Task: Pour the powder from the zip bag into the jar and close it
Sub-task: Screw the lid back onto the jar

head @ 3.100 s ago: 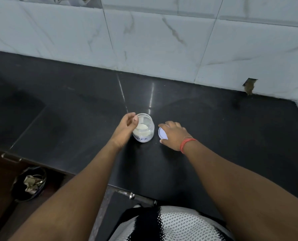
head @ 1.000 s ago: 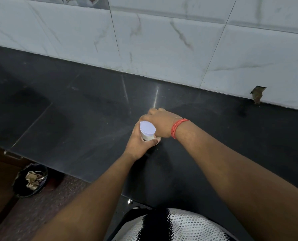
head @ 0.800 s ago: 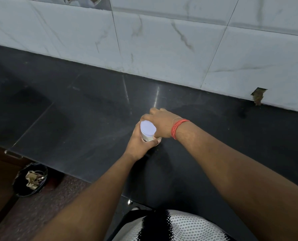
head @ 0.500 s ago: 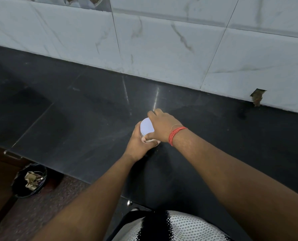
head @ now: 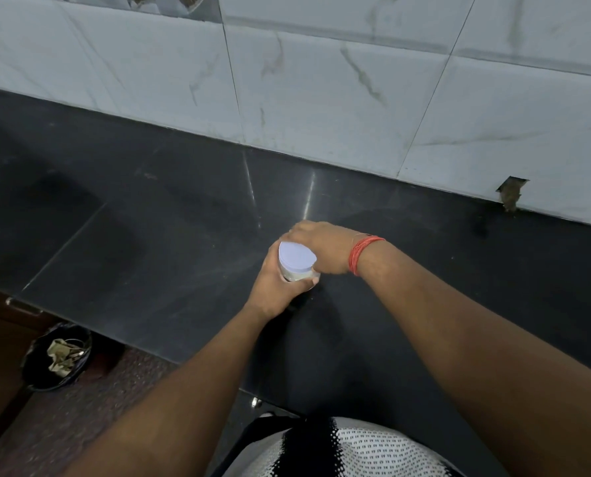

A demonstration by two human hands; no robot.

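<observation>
While upright, jar (head: 296,273) between both curled hands

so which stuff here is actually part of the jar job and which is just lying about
Part of the job:
- jar, held by the left hand
- white lid on the jar, under the right hand

Just lying about:
- black bin with scraps, on the floor
- counter, otherwise bare; no zip bag in view

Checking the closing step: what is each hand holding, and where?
Left hand grips the jar around its body; right hand holds the lid by its rim.
</observation>
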